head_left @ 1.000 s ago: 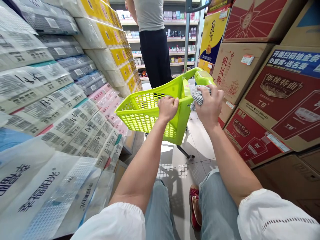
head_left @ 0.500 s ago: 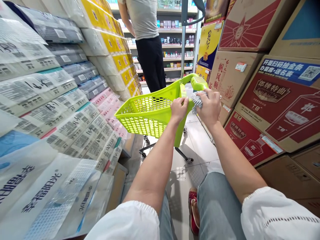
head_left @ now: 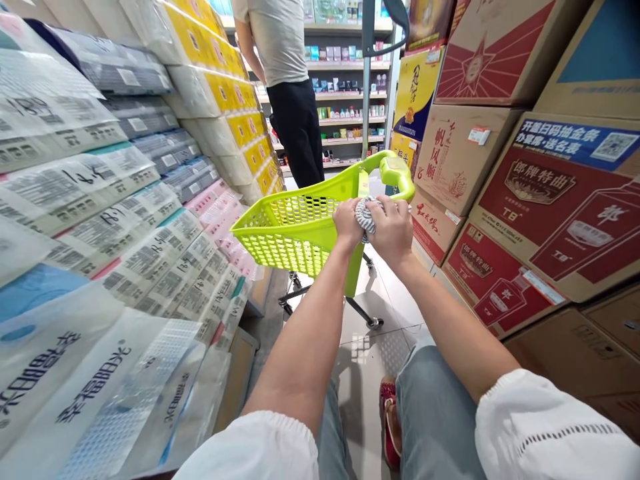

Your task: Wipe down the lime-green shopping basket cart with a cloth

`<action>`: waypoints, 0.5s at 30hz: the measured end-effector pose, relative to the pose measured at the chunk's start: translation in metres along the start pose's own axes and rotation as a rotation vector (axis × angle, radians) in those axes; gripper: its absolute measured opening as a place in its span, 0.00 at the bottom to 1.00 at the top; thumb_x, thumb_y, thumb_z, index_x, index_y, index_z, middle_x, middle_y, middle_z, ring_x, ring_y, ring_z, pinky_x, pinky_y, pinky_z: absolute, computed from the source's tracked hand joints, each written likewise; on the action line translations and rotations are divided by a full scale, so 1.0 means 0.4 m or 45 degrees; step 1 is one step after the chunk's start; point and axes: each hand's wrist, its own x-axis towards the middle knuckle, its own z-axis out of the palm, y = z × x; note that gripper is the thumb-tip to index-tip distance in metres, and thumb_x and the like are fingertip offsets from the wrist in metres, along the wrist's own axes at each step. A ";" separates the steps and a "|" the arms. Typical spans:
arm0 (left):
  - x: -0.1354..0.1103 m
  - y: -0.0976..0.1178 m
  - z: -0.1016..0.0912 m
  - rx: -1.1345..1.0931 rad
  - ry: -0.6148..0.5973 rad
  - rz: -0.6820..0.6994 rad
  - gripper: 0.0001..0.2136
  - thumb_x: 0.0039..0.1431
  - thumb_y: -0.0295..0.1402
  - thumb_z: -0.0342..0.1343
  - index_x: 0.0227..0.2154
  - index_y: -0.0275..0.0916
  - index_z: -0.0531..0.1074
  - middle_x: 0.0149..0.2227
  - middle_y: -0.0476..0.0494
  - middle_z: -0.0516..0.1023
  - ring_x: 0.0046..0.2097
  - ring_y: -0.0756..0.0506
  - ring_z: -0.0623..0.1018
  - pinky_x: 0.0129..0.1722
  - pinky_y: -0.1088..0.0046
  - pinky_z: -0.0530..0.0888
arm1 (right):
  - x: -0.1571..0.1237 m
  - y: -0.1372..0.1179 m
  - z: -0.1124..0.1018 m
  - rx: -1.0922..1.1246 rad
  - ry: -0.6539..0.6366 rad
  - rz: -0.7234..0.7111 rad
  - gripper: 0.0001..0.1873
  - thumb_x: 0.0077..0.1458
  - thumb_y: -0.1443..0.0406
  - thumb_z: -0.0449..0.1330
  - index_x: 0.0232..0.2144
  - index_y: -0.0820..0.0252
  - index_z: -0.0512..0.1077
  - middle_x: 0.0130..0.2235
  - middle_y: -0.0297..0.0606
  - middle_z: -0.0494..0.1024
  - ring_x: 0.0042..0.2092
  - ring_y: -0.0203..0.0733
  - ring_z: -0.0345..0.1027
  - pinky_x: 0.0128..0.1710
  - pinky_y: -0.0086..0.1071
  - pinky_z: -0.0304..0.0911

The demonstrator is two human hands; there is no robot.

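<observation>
Against perforated basket (head_left: 295,231); striped cloth (head_left: 367,212), seemingly bunched

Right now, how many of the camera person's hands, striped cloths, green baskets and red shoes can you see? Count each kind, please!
Hands: 2 (left hand, right hand)
Striped cloth: 1
Green basket: 1
Red shoe: 1
Total: 5

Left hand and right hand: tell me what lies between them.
In the head view, a bunched striped cloth lies between the left hand and right hand, at the green basket's near end.
</observation>
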 end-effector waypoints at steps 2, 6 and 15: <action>-0.005 0.002 -0.003 -0.010 0.001 0.009 0.11 0.62 0.36 0.48 0.32 0.43 0.76 0.36 0.45 0.78 0.40 0.44 0.72 0.43 0.68 0.64 | -0.003 0.000 -0.001 -0.015 0.013 -0.007 0.18 0.57 0.64 0.53 0.49 0.51 0.70 0.55 0.41 0.69 0.50 0.52 0.57 0.50 0.45 0.57; -0.011 0.015 -0.005 -0.058 0.012 0.016 0.15 0.64 0.40 0.45 0.30 0.42 0.75 0.34 0.46 0.78 0.39 0.44 0.72 0.42 0.68 0.64 | 0.012 0.045 -0.031 0.008 0.032 0.077 0.18 0.56 0.65 0.53 0.48 0.52 0.71 0.54 0.42 0.69 0.51 0.52 0.57 0.49 0.46 0.58; -0.005 0.012 -0.009 -0.039 0.065 -0.019 0.16 0.63 0.41 0.47 0.25 0.42 0.74 0.30 0.47 0.76 0.37 0.45 0.72 0.39 0.68 0.64 | 0.048 0.075 -0.046 0.061 0.088 0.147 0.17 0.55 0.64 0.52 0.46 0.55 0.72 0.51 0.44 0.70 0.50 0.51 0.57 0.50 0.46 0.58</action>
